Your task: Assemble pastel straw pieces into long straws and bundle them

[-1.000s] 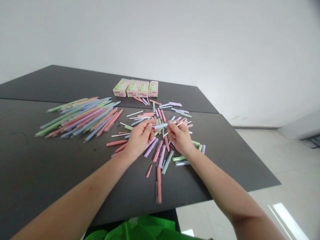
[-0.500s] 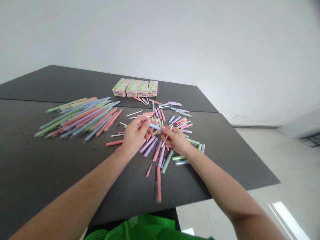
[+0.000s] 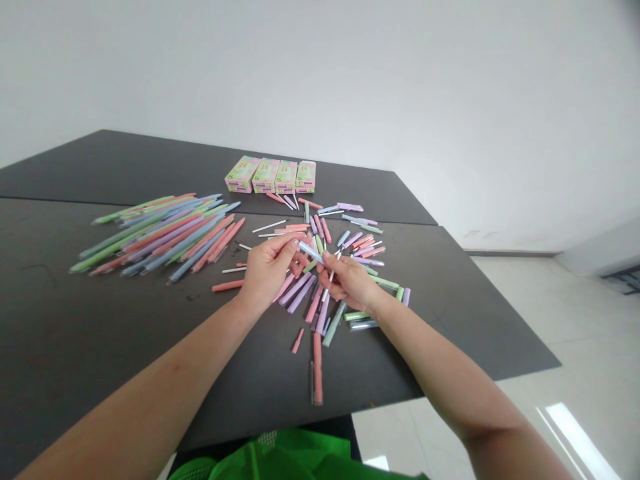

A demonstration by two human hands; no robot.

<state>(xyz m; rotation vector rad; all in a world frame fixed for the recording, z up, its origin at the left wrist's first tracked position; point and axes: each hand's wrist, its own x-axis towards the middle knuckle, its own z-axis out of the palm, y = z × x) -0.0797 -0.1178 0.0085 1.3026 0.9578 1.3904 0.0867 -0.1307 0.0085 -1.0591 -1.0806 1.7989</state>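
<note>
Between my two hands is a light blue pen barrel (image 3: 310, 251), held above the scattered pen parts. My left hand (image 3: 273, 267) pinches its left end between thumb and fingers. My right hand (image 3: 350, 277) grips its right end, and a thin white refill (image 3: 330, 283) also sticks out through those fingers. Beneath and around my hands lie purple barrels (image 3: 301, 293), pink ones and green ones. Closer to me are a small pink tip piece (image 3: 297, 341) and a long pink barrel with a clear clip (image 3: 318, 373).
A large pile of pastel pens (image 3: 165, 237) lies on the left of the dark table (image 3: 125, 320). Several pink and green boxes (image 3: 265, 176) stand in a row behind the parts. The table's right edge slopes toward the tiled floor (image 3: 540, 320).
The blue barrel has tilted slightly, its right end a little lower. The refill in my right hand has shifted slightly. Both hands stay in nearly the same place.
</note>
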